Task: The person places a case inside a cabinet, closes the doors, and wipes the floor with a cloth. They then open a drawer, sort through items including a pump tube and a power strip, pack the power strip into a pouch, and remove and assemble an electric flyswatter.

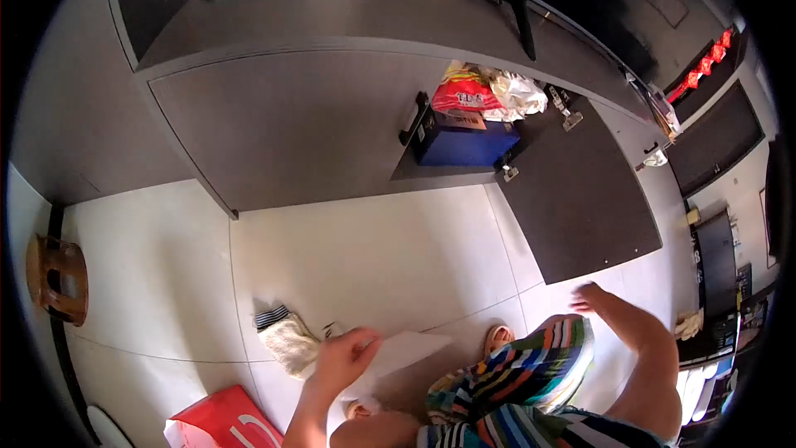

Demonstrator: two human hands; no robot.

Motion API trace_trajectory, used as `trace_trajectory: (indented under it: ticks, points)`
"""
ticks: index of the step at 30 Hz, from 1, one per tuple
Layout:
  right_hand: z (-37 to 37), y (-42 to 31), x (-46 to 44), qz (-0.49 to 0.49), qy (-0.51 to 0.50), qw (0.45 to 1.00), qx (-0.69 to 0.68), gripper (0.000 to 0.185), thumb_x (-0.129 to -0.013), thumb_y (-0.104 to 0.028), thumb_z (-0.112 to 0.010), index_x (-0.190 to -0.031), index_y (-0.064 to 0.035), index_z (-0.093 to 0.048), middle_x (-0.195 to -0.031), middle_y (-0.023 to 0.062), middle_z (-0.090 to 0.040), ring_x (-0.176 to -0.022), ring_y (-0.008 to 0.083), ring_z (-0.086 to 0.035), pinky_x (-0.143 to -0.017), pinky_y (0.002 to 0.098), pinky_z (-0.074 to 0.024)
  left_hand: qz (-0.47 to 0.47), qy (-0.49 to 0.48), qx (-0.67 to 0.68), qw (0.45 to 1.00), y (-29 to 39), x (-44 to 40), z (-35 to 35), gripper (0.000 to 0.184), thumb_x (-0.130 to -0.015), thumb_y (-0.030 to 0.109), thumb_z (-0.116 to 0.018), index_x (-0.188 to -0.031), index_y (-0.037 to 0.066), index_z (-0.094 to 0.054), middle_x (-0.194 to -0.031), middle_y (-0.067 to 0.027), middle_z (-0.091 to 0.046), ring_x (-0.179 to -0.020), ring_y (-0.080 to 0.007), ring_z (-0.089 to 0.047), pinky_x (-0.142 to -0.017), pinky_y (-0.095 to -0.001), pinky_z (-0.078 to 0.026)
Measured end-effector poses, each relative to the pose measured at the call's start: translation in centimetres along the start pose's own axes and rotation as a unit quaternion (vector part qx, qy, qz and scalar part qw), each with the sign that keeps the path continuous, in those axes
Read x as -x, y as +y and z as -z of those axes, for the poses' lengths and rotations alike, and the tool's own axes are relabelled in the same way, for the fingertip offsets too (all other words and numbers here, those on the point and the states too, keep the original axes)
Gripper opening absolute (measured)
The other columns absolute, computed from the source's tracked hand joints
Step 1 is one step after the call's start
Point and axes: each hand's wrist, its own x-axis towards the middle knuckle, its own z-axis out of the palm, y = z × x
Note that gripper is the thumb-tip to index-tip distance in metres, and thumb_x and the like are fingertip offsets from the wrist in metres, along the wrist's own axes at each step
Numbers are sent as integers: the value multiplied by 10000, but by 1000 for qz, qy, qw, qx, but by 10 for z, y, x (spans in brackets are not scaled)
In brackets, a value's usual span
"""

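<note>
Beige cloth [290, 347] lengthwise aslant, striped end [271, 317] upper left

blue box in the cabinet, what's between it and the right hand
In the head view, the open cabinet door lies between the right hand and the blue box.

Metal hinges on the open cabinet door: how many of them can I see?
2: the upper hinge, right of the white bag; the lower hinge, beside the blue box. Others may be hidden.
</note>
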Motion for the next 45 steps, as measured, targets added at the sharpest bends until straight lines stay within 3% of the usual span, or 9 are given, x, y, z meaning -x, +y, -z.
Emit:
trace_trajectory:
  ticks: [2, 4, 6, 11, 17, 21, 34, 41, 45]
  points:
    - [82, 45, -61, -17, 3, 946, -324, 331, -789, -310, -493, -1104, -234, -431, -1051, 114, -513, -688, 280, -540, -478, 407, -432, 48, 33, -18, 998, -11, 21, 4, 105, -715, 159, -636, -797, 105, -599, -448, -49, -458, -376, -124, -447, -374, -252, -343]
    - [76, 23, -29, 295, 292, 875, -249, 520, -709, -52, -494, -1178, -226, -353, -982, 105, -523, -639, 162, -485, -450, 312, -403, 71, 51, -38, 995, -17, 31, 5, 93, -709, 143, -642, -779, 95, -606, -434, -40, -439, -364, -112, -415, -365, -247, -318]
    - [127, 22, -83, 384, 144, 897, -165, 707, -582, 139, -419, -1230, -129, -336, -947, 28, -505, -576, 99, -447, -411, 220, -382, 106, 70, -35, 991, -13, 35, 6, 85, -707, 140, -643, -767, 88, -611, -426, -32, -428, -358, -108, -391, -363, -248, -304]
    - [104, 38, -9, 453, 58, 887, -74, 715, -536, 171, -445, -1201, -88, -416, -1204, 30, -450, -1140, 149, -368, -798, 276, -396, 135, 86, -42, 986, 4, 29, 9, 70, -717, 117, -630, -763, 65, -622, -420, 3, -389, -379, -54, -333, -371, -221, -273]
    - [-37, -90, 140, 443, -257, 843, 165, 279, -773, -82, -572, -1034, -11, -502, -978, 67, -552, -867, 124, -497, -716, 271, -415, 129, 10, 39, 991, 5, 14, -22, 136, -733, 138, -632, -836, 55, -599, -483, 8, -423, -438, -49, -362, -404, -213, -300]
    - [-160, -210, 204, 745, -95, 649, 120, 192, -810, -77, -485, -977, -10, -421, -878, 139, -543, -798, 238, -538, -633, 302, -423, 130, -28, 53, 990, 17, 23, -12, 286, -648, 205, -712, -863, 65, -586, -567, -6, -462, -506, -75, -407, -467, -217, -346]
    - [-265, -358, 183, 698, 165, 695, 56, 146, -775, -66, -482, -897, -21, -415, -796, 156, -597, -793, 327, -565, -690, 390, -430, 196, -7, 51, 979, -12, 77, 0, 96, -657, 119, -692, -722, 66, -645, -599, -36, -546, -518, -110, -478, -481, -227, -379]
    - [-321, -269, 152, 775, 25, 618, -127, 214, -775, -38, -528, -956, -36, -413, -851, 41, -431, -778, 147, -447, -700, 295, -407, 188, 74, 251, 946, -38, 132, 25, 134, -666, 70, -684, -630, -9, -582, -554, -14, -449, -546, -83, -387, -476, -232, -294]
    - [-457, -125, 192, 781, -181, 554, 225, 570, -626, -185, -660, -1133, -81, -422, -1214, 210, -330, -1123, 373, -306, -930, 441, -268, 202, 99, 273, 935, -50, 163, 25, 333, -727, 241, -644, -553, -14, -517, -521, -25, -366, -532, -100, -357, -464, -242, -275]
